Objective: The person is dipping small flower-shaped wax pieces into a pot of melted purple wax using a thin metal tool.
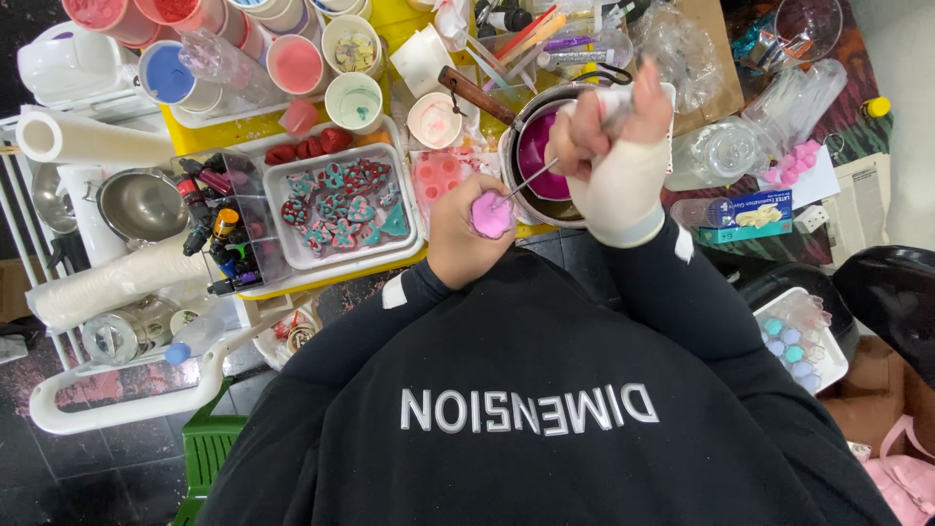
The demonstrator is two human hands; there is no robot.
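I am filling a small pink mould (pixel 491 214) that sits in my left hand (pixel 466 234); my fingers there are curled round it from below and hold it snug, just in front of my chest; my right hand (pixel 616 156) wears a white glove and is closed tight on a thin metal stick (pixel 531 180), and the tip of the stick touches the pink stuff in the mould; I think I am at the poking and stirring step, maybe to push the pink stuff into the corners; the next move, I guess, needs a steady left hand so nothing spills, and small, soft moves with the stick; just past my hands is a metal pot (pixel 545 156) with dark pink liquid in it and a brown handle; to the left of it a white tray (pixel 343 205) holds little red, pink and teal shapes, and beside that a clear box (pixel 222 229) holds small bottles; further back there are cups (pixel 292 63) of blue and pink colour on a yellow table (pixel 219 131); a paper roll (pixel 88 139) lies at the far left; the floor (pixel 97 477) below is dark tile; by my right side a tray (pixel 801 336) holds pale blue and pink pieces.
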